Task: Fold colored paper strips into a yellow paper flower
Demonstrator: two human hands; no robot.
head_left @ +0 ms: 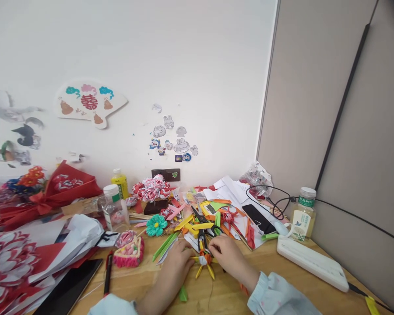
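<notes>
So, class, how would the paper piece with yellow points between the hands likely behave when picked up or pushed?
The paper piece is probably light, since it looks made of folded strips. Its narrow yellow points may bend if squeezed. Pushed, it would likely slide rather than roll, because those points splay outward.

Orange, white and yellow are displayed on the paper flower (pixel 204 258), taken as clock centre. At 10 o'clock, a teal flower (pixel 156 225) is centred in yellow. At 4, a pale-blue sleeve (pixel 279 295) is marked with pink spots. At 11, a white fan (pixel 90 103) is decorated in red, brown, blue and pink.
</notes>
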